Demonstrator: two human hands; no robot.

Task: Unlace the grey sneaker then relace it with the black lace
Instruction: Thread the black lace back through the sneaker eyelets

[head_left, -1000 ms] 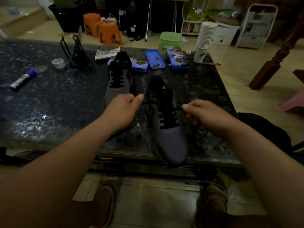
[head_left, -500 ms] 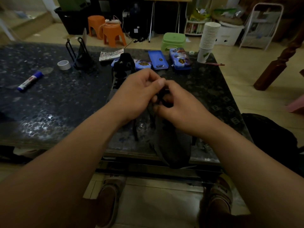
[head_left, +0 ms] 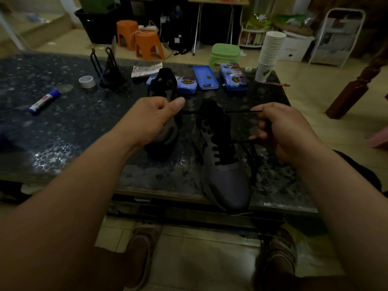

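A grey sneaker (head_left: 227, 181) lies on the dark stone table (head_left: 84, 131), toe over the near edge. Its black lace (head_left: 237, 111) is stretched sideways across the shoe's top. My left hand (head_left: 151, 120) pinches one lace end at the sneaker's left. Right of the sneaker, my right hand (head_left: 281, 129) grips the other lace end, and a slack loop hangs beside the shoe. A second grey sneaker (head_left: 165, 91) stands behind my left hand, partly hidden.
Blue tins (head_left: 205, 77) and a stack of paper cups (head_left: 269, 53) line the table's far edge. A marker (head_left: 44, 100), a tape roll (head_left: 86, 81) and a black wire stand (head_left: 109, 68) sit at the left. Stools stand on the floor beyond.
My hands were together over the sneaker's top half a second ago. They have pulled apart to either side, drawing the black lace taut between them.
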